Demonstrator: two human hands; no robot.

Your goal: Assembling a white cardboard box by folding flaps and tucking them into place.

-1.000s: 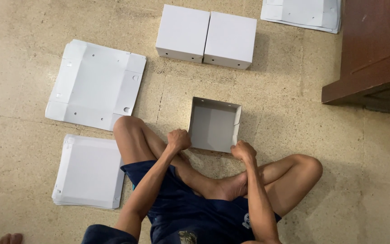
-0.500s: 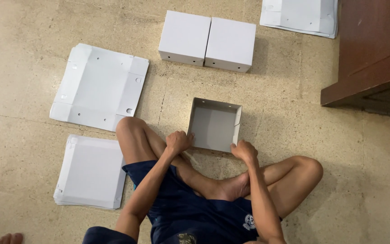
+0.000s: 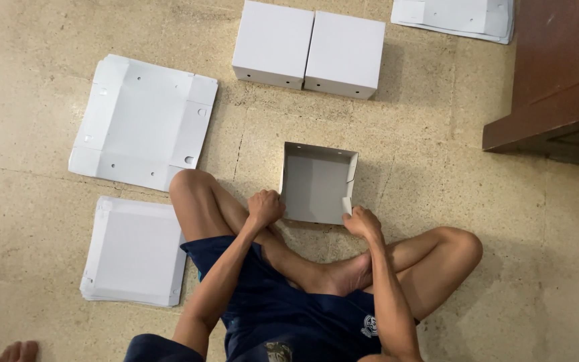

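Open white box point(image 3: 317, 184): frame centre, on floor point(image 3: 437, 201), just ahead of crossed legs; top open, walls up. Bare floor all round it, esp. to the right and lower right.

Left hand point(image 3: 265, 206): fingers curled, gripping box's near-left corner. Right hand point(image 3: 362, 222): fingers bent, clamped on near-right corner flap. Hands apart, box edge between.

Two closed white boxes point(image 3: 308, 48): upper centre, side by side, touching. Flat white sheet w/ punched holes point(image 3: 143, 121): upper left. Stack of flat blanks point(image 3: 135, 251): lower left. More blanks point(image 3: 454, 17): upper right edge. Dark wooden furniture point(image 3: 557, 74): right edge.

Speckled beige stone floor point(image 3: 544, 255), dark wooden furniture point(image 3: 557, 74).
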